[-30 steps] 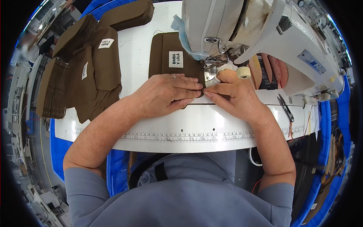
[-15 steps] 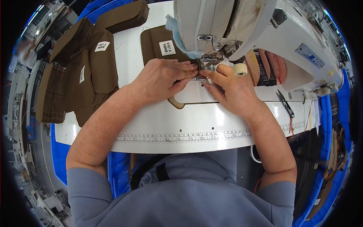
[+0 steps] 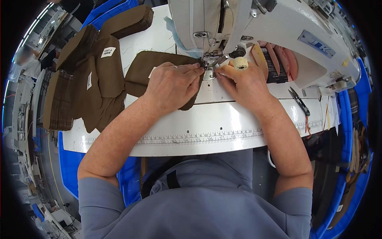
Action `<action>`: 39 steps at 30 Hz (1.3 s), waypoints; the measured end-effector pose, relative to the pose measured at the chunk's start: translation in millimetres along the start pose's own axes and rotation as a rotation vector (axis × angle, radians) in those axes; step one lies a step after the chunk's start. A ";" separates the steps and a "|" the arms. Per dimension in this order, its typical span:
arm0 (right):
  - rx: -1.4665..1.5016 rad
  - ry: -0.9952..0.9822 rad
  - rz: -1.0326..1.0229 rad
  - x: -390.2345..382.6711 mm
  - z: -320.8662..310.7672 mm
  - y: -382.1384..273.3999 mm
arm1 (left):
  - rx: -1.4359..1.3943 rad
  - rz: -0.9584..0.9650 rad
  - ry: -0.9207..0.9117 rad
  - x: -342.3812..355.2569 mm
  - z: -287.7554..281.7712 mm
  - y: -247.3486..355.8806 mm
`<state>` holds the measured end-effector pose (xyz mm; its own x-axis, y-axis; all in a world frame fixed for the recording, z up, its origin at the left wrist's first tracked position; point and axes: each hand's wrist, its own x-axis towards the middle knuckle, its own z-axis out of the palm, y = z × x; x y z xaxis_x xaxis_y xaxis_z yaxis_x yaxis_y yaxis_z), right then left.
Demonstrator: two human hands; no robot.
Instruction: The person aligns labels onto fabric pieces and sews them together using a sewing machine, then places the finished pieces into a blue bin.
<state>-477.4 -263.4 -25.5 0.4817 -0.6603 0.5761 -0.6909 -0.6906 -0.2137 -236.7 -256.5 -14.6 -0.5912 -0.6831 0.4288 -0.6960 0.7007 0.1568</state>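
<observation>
A brown fabric piece (image 3: 139, 67) with a partly covered white label lies on the white sewing table, its right edge at the needle of the sewing machine (image 3: 205, 24). My left hand (image 3: 173, 85) rests flat on this piece, fingers stretched together toward the presser foot (image 3: 205, 63). Right of the bare metal needle plate (image 3: 209, 74) is my right hand (image 3: 244, 81). Its thumb and forefinger are drawn together in a pinch; whatever may be between them is too small to make out. The other right fingers curl beneath the cream knob (image 3: 240, 63).
Stacked brown fabric pieces (image 3: 105, 67) cover the table's left side. Thread snips (image 3: 299, 101) lie right of my right hand. Pink and tan pieces (image 3: 284, 61) sit under the machine arm. A ruler strip (image 3: 191, 139) runs along the front. Blue bins (image 3: 69, 165) stand around the table.
The brown fabric piece has turned and now reaches farther left and nearer me. My left hand moved with it, and my right fingers have drawn away from the left fingertips.
</observation>
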 end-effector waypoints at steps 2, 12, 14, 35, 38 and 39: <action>0.004 0.008 -0.001 -0.1 1.5 0.5 | -0.064 -0.075 0.013 -2.9 -0.9 -5.5; 0.012 -0.024 0.006 -0.4 -1.2 -5.4 | -0.017 -0.058 -0.216 -13.1 -5.0 10.9; 0.026 -0.037 -0.045 -0.8 -0.9 -7.6 | -0.001 -0.066 -0.161 -17.5 -2.4 18.5; 0.004 -0.087 -0.019 -4.4 3.5 -4.1 | 0.011 -0.057 -0.037 -12.0 26.0 -4.6; 0.034 -0.096 -0.030 3.7 0.0 -13.0 | 0.028 -0.088 -0.080 -10.6 25.1 -4.0; 0.035 -0.126 -0.034 5.7 -2.1 -15.1 | -0.022 -0.074 -0.061 -10.5 23.6 -3.3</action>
<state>-465.4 -256.1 -17.4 0.5696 -0.6670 0.4803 -0.6553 -0.7213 -0.2244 -237.8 -256.5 -40.6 -0.5630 -0.7439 0.3600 -0.7298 0.6520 0.2059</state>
